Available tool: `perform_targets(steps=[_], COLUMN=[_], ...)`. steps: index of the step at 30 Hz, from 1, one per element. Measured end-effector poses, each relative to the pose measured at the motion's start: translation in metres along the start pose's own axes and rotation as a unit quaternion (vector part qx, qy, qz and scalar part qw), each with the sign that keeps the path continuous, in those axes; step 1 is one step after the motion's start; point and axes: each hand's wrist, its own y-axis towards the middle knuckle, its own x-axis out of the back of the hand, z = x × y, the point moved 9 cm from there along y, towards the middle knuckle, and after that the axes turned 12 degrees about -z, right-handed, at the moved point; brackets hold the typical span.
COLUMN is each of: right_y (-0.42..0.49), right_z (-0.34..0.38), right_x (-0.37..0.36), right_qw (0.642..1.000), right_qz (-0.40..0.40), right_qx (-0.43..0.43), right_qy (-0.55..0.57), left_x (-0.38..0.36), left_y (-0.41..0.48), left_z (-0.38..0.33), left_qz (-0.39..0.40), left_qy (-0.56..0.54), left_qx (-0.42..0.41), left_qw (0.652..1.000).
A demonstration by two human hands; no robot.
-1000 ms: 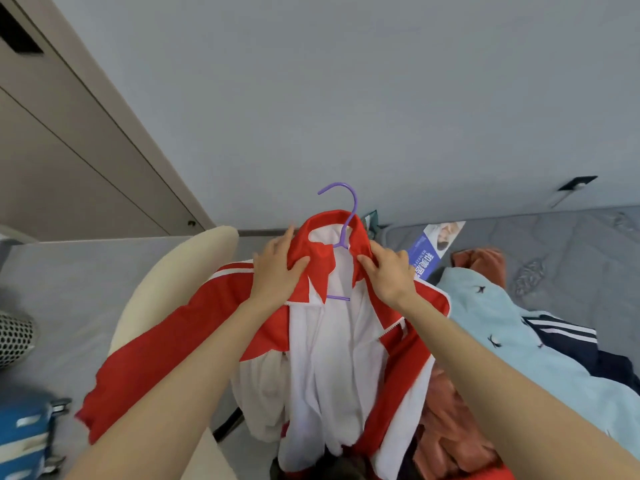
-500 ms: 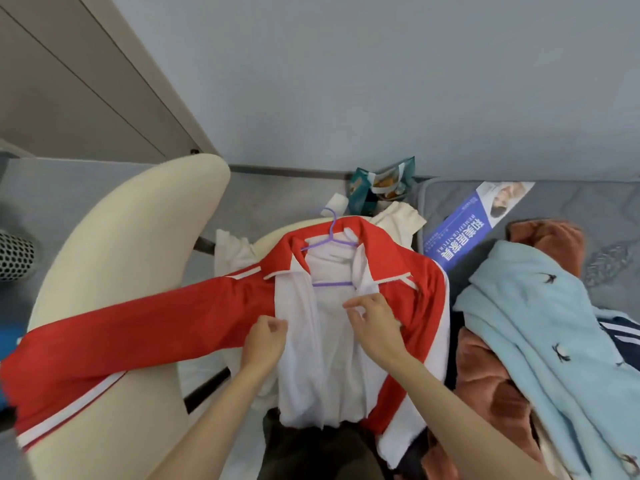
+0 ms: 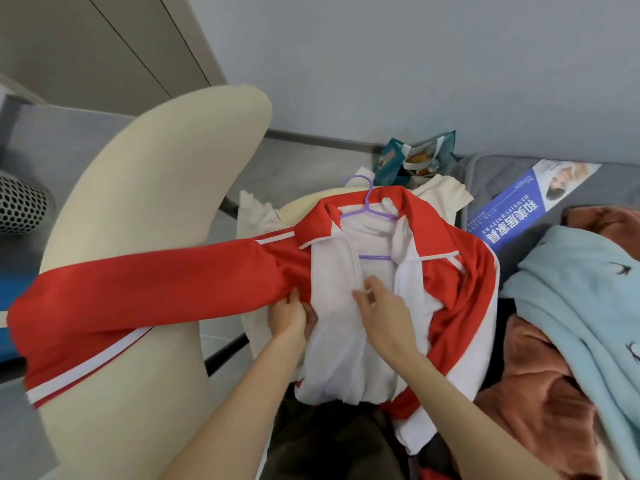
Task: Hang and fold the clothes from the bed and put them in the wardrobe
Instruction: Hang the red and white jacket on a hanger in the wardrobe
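Head view. Shows a red-and-white jacket (image 3: 332,362) threaded on a purple hanger (image 3: 369,211), laid front-open over a cream chair (image 3: 156,174) just left of the bed (image 3: 491,174), with one sleeve stretched far out to the left across the chair back.

Left hand (image 3: 289,313): pinching the jacket's front edge where red sleeve meets white lining, fingers curled into the cloth. Right hand (image 3: 384,313): lying on the white lining near the opening, below the hanger bar; cannot tell whether gripping or only touching.

Likely to handle light, soft and limp, perhaps slightly slick, so apt to slide off the thin hanger if tilted. Best lifted by the hook, far side of the collar, with the fronts drawn together first; otherwise by both shoulders at once.

No brand or label legible on the jacket. To the right, on the bed, a blue brochure (image 3: 512,216) with large white Chinese characters and a line of small Latin capitals, upside down from here and not reliably readable. Print on the teal snack bag (image 3: 415,159) by the wall too small to make out.
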Motion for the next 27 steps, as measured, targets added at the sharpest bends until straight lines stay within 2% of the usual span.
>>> perform_targets(steps=[1,3,5,9,12,15,20,23,27], right_y=[0.001,0.005,0.008,0.000,-0.024,-0.054,-0.094,-0.100,-0.100], right_z=[-0.003,-0.018,-0.037,-0.047,-0.055,-0.068,-0.087,-0.091,-0.088], right_x=[0.016,0.049,0.065,0.047,0.031,0.022,-0.001,-0.005,-0.008], right_qw=[0.999,0.990,0.980,0.976,0.969,0.972,0.979,0.982,0.988], right_qz=[-0.045,-0.133,-0.166,-0.109,-0.091,-0.057,0.083,0.099,0.105], right_qx=[-0.001,-0.041,-0.095,-0.144,-0.181,-0.197,-0.170,-0.134,-0.074], right_qy=[0.004,0.022,0.048,0.121,0.141,0.111,0.082,0.086,0.083], left_x=[0.006,0.018,0.028,0.039,0.034,0.032,0.029,0.041,0.052], left_y=[0.002,0.016,0.030,0.013,-0.022,-0.044,-0.049,-0.041,-0.044], left_z=[-0.008,-0.020,-0.035,-0.040,-0.006,0.042,0.114,0.136,0.141], left_qz=[-0.027,-0.060,-0.063,-0.073,-0.004,0.048,0.141,0.108,0.073], left_qy=[-0.015,-0.102,-0.131,-0.089,-0.084,0.060,0.289,0.364,0.342], left_qx=[-0.016,0.008,-0.019,-0.141,-0.180,-0.231,-0.261,-0.285,-0.337], left_qw=[0.999,0.993,0.989,0.983,0.980,0.970,0.910,0.880,0.874])
